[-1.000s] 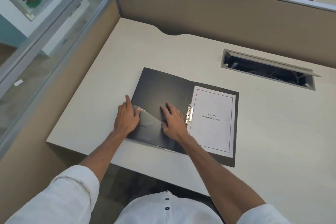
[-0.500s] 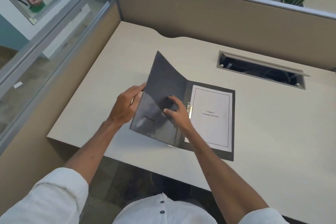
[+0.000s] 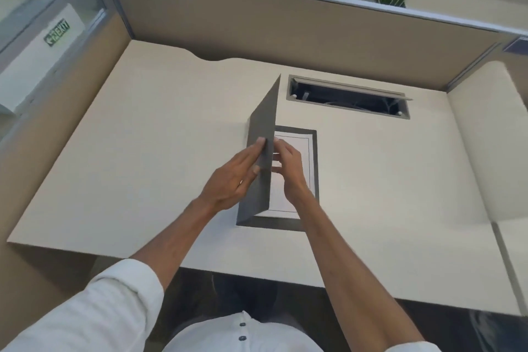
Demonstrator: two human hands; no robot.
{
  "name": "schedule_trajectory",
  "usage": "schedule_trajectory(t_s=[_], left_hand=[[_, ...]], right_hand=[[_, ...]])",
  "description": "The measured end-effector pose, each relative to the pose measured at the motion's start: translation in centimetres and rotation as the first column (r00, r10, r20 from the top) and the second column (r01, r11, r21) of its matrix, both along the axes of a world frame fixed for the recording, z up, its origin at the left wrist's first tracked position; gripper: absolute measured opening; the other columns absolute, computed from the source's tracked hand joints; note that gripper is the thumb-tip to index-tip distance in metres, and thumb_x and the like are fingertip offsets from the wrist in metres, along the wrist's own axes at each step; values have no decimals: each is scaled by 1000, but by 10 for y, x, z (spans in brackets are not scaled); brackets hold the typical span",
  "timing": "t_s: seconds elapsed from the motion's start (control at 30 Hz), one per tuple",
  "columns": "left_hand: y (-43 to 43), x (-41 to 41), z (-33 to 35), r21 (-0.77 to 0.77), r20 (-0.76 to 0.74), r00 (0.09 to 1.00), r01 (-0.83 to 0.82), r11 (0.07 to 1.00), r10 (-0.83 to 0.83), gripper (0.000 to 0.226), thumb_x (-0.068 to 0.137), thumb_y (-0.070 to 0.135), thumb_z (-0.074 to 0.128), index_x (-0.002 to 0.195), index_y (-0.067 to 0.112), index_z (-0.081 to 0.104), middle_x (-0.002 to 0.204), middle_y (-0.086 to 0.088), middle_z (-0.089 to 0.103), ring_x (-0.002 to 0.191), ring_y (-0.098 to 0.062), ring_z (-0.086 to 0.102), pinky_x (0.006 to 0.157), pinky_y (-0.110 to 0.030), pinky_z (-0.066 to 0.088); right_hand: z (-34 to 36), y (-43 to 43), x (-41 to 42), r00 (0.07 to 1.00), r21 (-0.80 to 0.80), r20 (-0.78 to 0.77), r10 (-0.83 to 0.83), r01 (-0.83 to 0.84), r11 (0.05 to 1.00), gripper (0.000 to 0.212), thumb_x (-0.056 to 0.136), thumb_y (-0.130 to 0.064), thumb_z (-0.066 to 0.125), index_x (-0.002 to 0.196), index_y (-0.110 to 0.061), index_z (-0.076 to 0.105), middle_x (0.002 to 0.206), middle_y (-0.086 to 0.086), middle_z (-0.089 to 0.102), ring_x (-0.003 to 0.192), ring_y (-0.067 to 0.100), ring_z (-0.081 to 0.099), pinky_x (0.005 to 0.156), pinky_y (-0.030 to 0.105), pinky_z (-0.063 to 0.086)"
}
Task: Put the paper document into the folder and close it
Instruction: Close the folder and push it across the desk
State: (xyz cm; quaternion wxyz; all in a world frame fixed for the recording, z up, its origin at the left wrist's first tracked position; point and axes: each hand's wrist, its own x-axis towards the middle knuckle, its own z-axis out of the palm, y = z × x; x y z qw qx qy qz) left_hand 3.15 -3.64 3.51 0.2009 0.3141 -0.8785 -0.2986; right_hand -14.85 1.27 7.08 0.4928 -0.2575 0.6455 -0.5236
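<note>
Open cable hatch (image 3: 348, 97) beyond dark grey folder (image 3: 261, 151) on cream desk (image 3: 143, 137). Cover now upright, earlier half-raised, hiding part of white paper document (image 3: 297, 148). Left hand (image 3: 231, 180) fingers flat outside; right hand (image 3: 288, 166) fingers curled inside cover.

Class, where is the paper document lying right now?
The paper lies mid-desk on the folder's back panel, right of the raised cover, partly under the right hand.

The folder (image 3: 261, 148) was dark grey, its raised cover matt and plain. Inside it, the paper document (image 3: 297, 148) was white with a thin dark border line. Under the folder, the desk (image 3: 160, 137) was pale cream; behind the folder, the partition (image 3: 285, 28) was tan.
</note>
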Motion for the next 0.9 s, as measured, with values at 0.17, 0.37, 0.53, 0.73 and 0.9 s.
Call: schedule_trajectory(t_s=[0.17,0.37,0.53,0.73,0.9], left_hand=[[13,-32,-12,45,137,990,37,998,-43,61,120,45,32,176,44,8,182,29,12,169,0,24,125,-27,43],[19,-52,-32,168,380,921,24,986,-87,63,122,38,32,179,21,12,187,7,6,175,-14,9,144,-38,15],[24,-52,-49,116,522,852,-20,993,-44,67,120,30,37,179,17,7,188,-1,-3,176,-19,1,144,-35,6],[25,-53,-59,75,595,804,-34,997,-18,72,119,34,39,179,16,2,187,-2,-8,176,-20,-2,144,-36,8],[28,-54,-64,55,635,772,-35,998,-8,79,118,46,38,178,17,-3,187,-2,-12,176,-20,-5,144,-38,7]], right_hand=[[-7,25,-54,992,130,104,-73,60,990,59,107,-67,45,121,-25,84,118,-2,85,112,19,77,99,43,61],[-27,52,-88,977,254,-107,-186,208,945,28,106,-20,67,126,-1,74,123,17,80,120,42,77,108,58,62],[-44,73,-91,918,341,-386,-85,227,912,54,100,-2,59,153,-13,53,136,13,68,122,35,71,111,51,57],[-67,82,-82,646,464,-683,341,22,886,57,101,-5,58,157,-14,50,168,5,37,152,30,44,123,43,45],[-76,83,-82,459,526,-739,492,-62,848,65,106,-10,49,169,-11,36,178,5,27,166,25,30,137,36,26]])
